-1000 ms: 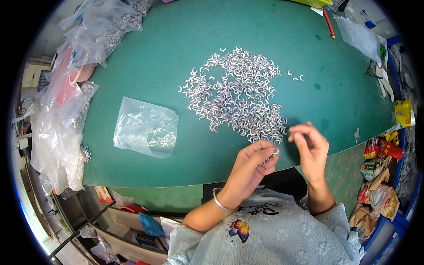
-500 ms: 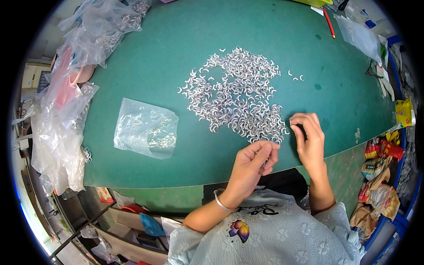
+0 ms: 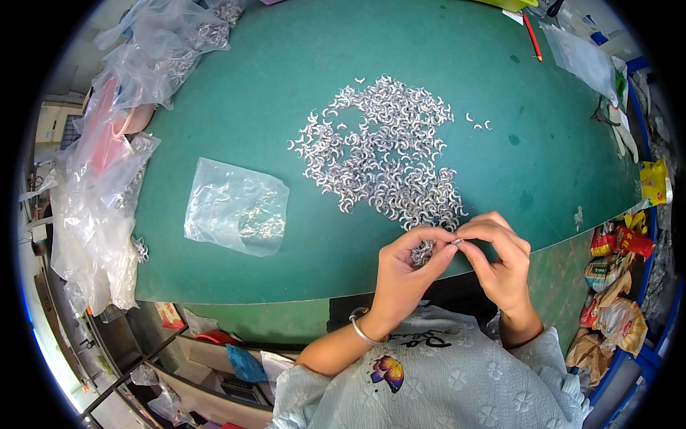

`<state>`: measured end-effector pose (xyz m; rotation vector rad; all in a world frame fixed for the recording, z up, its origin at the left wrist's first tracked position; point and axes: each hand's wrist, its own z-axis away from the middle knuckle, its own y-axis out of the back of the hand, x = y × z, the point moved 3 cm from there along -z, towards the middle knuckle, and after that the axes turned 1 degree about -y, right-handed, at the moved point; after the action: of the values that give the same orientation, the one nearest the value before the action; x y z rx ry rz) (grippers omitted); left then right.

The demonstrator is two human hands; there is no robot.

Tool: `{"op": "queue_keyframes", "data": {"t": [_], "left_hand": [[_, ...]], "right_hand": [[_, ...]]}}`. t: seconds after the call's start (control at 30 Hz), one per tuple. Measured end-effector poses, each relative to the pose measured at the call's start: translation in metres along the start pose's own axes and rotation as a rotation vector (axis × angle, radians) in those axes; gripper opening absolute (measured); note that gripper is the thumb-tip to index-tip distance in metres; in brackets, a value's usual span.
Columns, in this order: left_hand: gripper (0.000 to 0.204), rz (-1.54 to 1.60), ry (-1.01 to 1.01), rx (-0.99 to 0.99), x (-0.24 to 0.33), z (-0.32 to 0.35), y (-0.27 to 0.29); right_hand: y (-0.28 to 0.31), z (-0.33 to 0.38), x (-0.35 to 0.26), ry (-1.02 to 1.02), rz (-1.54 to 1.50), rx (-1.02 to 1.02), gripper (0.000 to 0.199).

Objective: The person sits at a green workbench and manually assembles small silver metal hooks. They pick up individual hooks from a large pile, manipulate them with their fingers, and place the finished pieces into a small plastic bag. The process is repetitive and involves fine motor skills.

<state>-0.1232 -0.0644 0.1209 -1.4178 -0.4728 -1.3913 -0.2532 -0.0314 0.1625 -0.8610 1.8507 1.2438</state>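
Note:
A spread pile of small silvery crescent-shaped pieces [image 3: 389, 154] covers the middle of the green table [image 3: 236, 121]. At its near edge my left hand [image 3: 409, 268] is closed around several of these pieces, which show as a cluster between thumb and fingers. My right hand [image 3: 500, 257] meets it fingertip to fingertip. Between both hands' pinched fingertips is one small silvery crescent piece [image 3: 456, 242], partly covered by the fingers. A clear plastic bag [image 3: 236, 207] lies flat to the left of the pile; what glints in it is hard to make out.
Clear bags with more silvery pieces [image 3: 182, 53] crowd the table's left side, around a pink container [image 3: 132, 121]. A few crescents [image 3: 477, 125] lie right of the pile. A red pencil [image 3: 532, 37] lies at the far right. Bags and packets [image 3: 611, 286] stand beyond the right edge.
My right hand has moved left to meet my left hand's fingertips. The left hand has turned, so the pieces inside it now show. Pile and flat bag stay put.

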Motion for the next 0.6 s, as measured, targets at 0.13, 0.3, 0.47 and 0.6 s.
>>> {"op": "queue_keyframes", "data": {"t": [0.13,0.3,0.47,0.6], "left_hand": [[0.01,-0.039,-0.029,0.004,0.003,0.001,0.001],[0.009,-0.079,-0.081,0.004,0.002,0.001,0.002],[0.006,0.055,0.2,-0.028,-0.002,0.003,0.002],[0.007,0.485,0.443,-0.072,-0.014,0.003,0.004]], "right_hand": [[0.002,0.0,-0.001,0.007,-0.031,-0.001,0.017],[0.003,-0.001,0.002,0.004,-0.067,-0.031,0.014],[0.002,0.003,0.016,-0.154,-0.236,-0.106,0.008],[-0.002,0.004,0.027,-0.264,-0.282,-0.101,0.01]]}}
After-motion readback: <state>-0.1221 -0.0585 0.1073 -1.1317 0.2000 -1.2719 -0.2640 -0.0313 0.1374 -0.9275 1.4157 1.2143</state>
